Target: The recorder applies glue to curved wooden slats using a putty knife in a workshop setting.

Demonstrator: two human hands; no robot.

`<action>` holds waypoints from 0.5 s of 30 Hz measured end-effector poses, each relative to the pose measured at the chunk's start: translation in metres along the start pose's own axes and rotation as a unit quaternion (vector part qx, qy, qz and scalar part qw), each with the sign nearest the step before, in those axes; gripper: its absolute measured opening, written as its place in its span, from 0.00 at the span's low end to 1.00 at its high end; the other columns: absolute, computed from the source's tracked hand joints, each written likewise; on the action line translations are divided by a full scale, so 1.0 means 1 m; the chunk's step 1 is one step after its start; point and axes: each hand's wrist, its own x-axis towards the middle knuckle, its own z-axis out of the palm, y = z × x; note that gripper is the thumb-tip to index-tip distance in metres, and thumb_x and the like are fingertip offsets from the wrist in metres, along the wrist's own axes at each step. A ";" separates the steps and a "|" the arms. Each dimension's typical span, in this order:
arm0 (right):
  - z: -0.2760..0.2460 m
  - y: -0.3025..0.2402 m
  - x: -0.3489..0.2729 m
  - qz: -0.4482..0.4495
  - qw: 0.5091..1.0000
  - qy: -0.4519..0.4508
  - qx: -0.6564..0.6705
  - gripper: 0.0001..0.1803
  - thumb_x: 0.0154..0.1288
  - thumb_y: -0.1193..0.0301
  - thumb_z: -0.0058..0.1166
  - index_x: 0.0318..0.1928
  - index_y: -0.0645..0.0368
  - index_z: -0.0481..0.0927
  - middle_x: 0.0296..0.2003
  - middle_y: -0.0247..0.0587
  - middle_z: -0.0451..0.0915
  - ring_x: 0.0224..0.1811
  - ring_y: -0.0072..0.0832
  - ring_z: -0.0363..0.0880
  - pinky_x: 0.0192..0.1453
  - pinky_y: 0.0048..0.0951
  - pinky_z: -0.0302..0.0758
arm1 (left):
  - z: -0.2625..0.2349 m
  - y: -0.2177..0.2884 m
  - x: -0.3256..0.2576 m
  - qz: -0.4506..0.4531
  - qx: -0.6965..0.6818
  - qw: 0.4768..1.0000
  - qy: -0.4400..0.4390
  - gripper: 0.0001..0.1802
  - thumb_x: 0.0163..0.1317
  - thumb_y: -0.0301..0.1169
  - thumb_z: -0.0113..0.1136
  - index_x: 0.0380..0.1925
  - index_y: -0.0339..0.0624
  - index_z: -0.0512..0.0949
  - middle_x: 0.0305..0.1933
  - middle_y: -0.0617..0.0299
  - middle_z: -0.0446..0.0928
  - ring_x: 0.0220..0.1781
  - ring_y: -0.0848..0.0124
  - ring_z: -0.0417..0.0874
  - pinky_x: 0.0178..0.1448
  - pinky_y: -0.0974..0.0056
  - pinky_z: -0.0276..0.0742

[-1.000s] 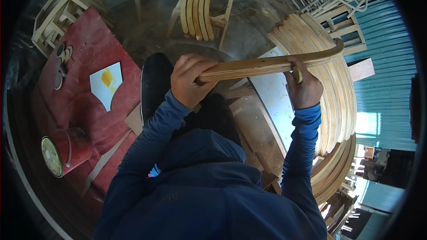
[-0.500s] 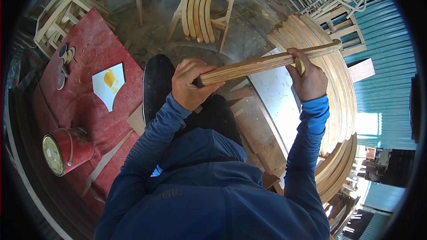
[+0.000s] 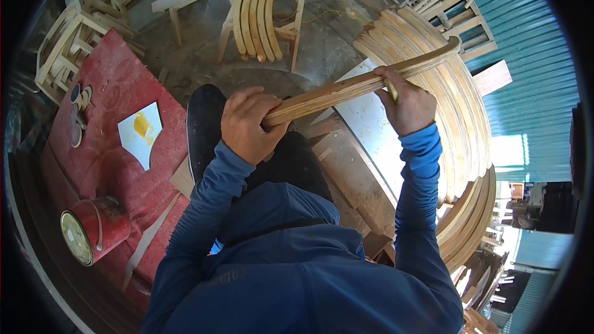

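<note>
1. The setting is a woodworking shop with a dusty concrete floor, unfinished wooden chair frames stacked at the far left and teal corrugated metal walls on the right.
2. Well to the left of the hands, a red bench carries a red tin can lying on its side with its pale lid toward the camera, a white card with a yellow blot and a few small dark discs.
3. The left hand is closed around the near end of a long curved wooden strip, fingers wrapped over its top and thumb underneath.
4. Just left of and below that hand a dark shoe points away from the person, its sole facing the bench.
5. Beyond the left hand, farther from the person, a wooden stool holds a set of bent slats standing on edge.
6. The curved wooden strip runs from the left hand up and to the right, rising at a shallow slant, and ends past the right hand over the stacked pieces.
7. The right hand grips the strip near its middle, fingers curled over it; a small yellowish object shows at the fingers, too small to identify.
8. Under and between the hands lies a pale flat board.
9. To the right of the right hand, a large stack of curved wooden pieces sweeps in an arc down toward the lower right.
</note>
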 end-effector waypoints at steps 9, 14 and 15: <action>0.011 -0.007 -0.019 0.011 1.000 0.015 0.005 0.14 0.66 0.64 0.60 0.52 0.40 0.83 0.32 0.39 0.88 0.25 0.33 0.86 0.26 0.31 0.79 | 0.028 0.034 0.025 0.059 0.138 0.984 -0.097 0.23 0.51 0.33 0.71 0.49 0.44 0.82 0.49 0.57 0.84 0.63 0.56 0.78 0.73 0.45 0.64; 0.028 -0.027 -0.020 0.022 0.997 0.041 0.057 0.14 0.64 0.64 0.64 0.50 0.48 0.85 0.38 0.42 0.88 0.31 0.36 0.88 0.35 0.33 0.84 | 0.048 0.039 0.034 0.060 0.087 0.986 -0.131 0.22 0.53 0.30 0.69 0.51 0.42 0.81 0.48 0.52 0.84 0.55 0.51 0.81 0.69 0.45 0.69; 0.032 -0.024 -0.022 0.013 0.993 0.084 0.083 0.14 0.64 0.64 0.64 0.50 0.49 0.85 0.37 0.42 0.88 0.31 0.36 0.87 0.35 0.34 0.83 | 0.051 0.032 0.034 0.062 0.063 0.989 -0.116 0.22 0.54 0.29 0.68 0.51 0.41 0.80 0.48 0.50 0.83 0.52 0.49 0.82 0.67 0.45 0.71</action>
